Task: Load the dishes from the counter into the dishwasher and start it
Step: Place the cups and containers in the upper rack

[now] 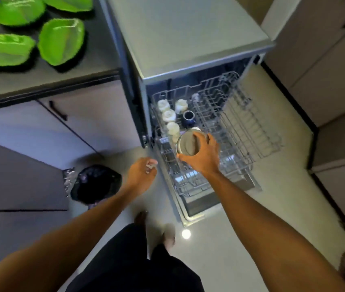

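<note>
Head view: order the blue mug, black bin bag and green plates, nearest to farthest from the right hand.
1. Blue mug, rack, just beyond the right hand gripping a bowl.
2. Black bin bag, floor, left.
3. Green plates, counter, far left.

1. Metal bowl (185,144), rim polished bright, underside dull grey.
2. Glossy green plates (61,41), plastic look, streaked highlights.
3. Matt dark counter (95,60).
4. Smooth satin-grey dishwasher top (184,32).
5. Grey coated-wire racks (236,131).
6. Pale cups (169,115), glazed sheen.
7. Smooth floor (283,197), reflecting a light spot.
8. Black bin liner (95,184), shiny crinkled plastic film.
</note>
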### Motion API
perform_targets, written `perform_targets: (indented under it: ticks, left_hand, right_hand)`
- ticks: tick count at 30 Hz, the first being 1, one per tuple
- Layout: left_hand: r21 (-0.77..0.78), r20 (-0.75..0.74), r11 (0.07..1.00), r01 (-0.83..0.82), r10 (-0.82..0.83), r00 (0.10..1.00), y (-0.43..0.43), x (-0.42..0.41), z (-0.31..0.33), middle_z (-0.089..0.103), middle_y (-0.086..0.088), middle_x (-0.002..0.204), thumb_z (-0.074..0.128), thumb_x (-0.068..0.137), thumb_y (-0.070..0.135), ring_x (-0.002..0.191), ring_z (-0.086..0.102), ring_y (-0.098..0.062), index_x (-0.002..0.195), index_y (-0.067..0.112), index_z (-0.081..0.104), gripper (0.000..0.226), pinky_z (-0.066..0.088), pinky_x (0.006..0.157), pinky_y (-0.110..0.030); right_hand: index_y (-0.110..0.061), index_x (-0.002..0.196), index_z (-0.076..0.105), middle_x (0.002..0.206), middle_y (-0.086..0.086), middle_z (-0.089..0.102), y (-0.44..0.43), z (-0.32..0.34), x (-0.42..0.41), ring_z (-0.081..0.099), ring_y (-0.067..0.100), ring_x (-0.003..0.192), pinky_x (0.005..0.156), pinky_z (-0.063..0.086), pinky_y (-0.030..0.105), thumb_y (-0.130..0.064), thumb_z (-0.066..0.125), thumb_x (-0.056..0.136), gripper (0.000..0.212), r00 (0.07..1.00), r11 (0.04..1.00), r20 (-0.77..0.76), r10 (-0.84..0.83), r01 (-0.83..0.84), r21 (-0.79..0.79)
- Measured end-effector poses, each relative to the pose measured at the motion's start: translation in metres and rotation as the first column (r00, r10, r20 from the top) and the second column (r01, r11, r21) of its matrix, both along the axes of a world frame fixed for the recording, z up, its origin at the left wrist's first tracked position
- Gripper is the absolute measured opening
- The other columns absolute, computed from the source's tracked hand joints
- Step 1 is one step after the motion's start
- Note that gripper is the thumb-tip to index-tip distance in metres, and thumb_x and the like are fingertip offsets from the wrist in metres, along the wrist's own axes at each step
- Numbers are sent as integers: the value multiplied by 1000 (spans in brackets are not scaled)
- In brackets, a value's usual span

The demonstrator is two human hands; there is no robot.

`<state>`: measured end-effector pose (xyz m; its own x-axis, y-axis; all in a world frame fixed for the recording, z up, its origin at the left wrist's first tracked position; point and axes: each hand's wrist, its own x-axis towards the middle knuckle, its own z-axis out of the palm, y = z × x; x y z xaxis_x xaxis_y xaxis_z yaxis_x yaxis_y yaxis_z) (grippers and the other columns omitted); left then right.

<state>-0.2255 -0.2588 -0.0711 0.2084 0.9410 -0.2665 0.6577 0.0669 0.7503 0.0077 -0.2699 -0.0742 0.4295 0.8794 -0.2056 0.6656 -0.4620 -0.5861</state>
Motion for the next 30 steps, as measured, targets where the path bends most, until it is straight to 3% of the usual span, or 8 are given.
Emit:
perform_targets:
  ticks: [5, 8, 13, 17, 21, 24, 30]
  left_hand:
    - [-53, -65, 970, 238, -241, 968, 5, 62, -15, 66, -5, 113, 65, 87, 9, 87, 60, -14, 111, 17, 68, 25, 47, 78, -26]
    - [-106, -91, 958, 265, -275, 957, 12, 84, -29, 61, -5, 122, 65, 89, 15, 95, 59, -14, 124, 16, 61, 35, 46, 81, -28]
    - [-205, -105, 969, 137, -161, 981, 28, 114, -56, 53, -6, 124, 69, 90, 19, 100, 59, -19, 136, 18, 45, 52, 48, 81, -33]
    - [-251, -103, 968, -4, -22, 994, 51, 126, -81, 51, -10, 126, 70, 89, 18, 104, 54, -20, 146, 16, 32, 68, 48, 85, -36]
    - [-338, -93, 931, -135, 110, 990, 72, 130, -107, 48, -14, 134, 74, 87, 27, 119, 52, -29, 149, 19, 23, 81, 48, 101, -47]
    - [-395, -83, 905, -159, 137, 987, 84, 132, -121, 51, -15, 132, 75, 85, 36, 117, 55, -32, 149, 23, 22, 84, 49, 99, -53]
    - [-408, -91, 882, -236, 217, 972, 93, 134, -138, 56, -8, 102, 71, 87, 36, 103, 63, -34, 147, 22, 25, 77, 55, 88, -54]
  right_hand:
    - [-41, 146, 32, 162, 5, 10, -43, -28, 55, 15, 40, 146, 109, 37, 61, -68, 84, 56, 107, 992, 985, -35, -121, 116, -125]
    - [-40, 148, 30, 163, 4, 6, -54, -40, 66, 9, 39, 148, 110, 35, 62, -66, 84, 59, 107, 995, 981, -13, -100, 96, -166]
    - [-42, 142, 31, 159, 1, 8, -40, -69, 76, 11, 36, 146, 104, 39, 67, -68, 83, 54, 106, 998, 985, 56, -13, 23, -172]
    - [-42, 144, 32, 160, 4, 5, -19, -96, 83, 7, 42, 146, 105, 35, 69, -67, 83, 56, 105, 989, 958, 107, 103, -70, -277]
    - [-41, 145, 32, 159, 6, 6, -6, -116, 79, 9, 43, 145, 104, 35, 67, -63, 87, 55, 107, 983, 926, 105, 153, -106, -363]
    - [-41, 145, 32, 157, 5, 9, -10, -131, 76, 10, 43, 144, 104, 37, 68, -62, 88, 54, 109, 976, 912, 86, 201, -154, -381]
    - [-41, 148, 28, 160, 6, 6, -12, -146, 75, 5, 41, 148, 109, 32, 66, -63, 86, 56, 111, 957, 884, 61, 282, -235, -403]
